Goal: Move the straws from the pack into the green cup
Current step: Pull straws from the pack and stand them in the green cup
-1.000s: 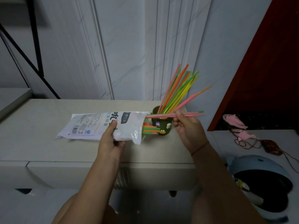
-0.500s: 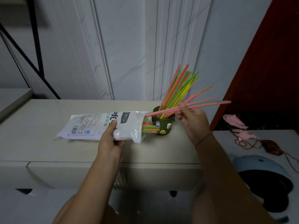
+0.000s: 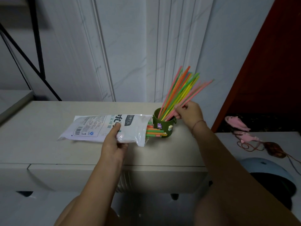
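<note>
The cup (image 3: 164, 126) stands upright on the pale cabinet (image 3: 48, 149). Its straws (image 3: 180, 93) lean up and to the right, fanned out. The right hand (image 3: 189, 112), just right of the cup, is closed around several straws whose lower ends sit inside the cup. Left of the cup lies the pack (image 3: 104, 128), its long axis horizontal, its open end touching the cup with straw tips showing. The left hand (image 3: 114, 142) pinches the pack. Behind the cup is a white paneled wall (image 3: 123, 46).

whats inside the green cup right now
A fan of coloured straws stands in the green cup, leaning right. The right hand grips a few at the rim. Their lower ends and the cup's bottom are hidden by its wall.
</note>
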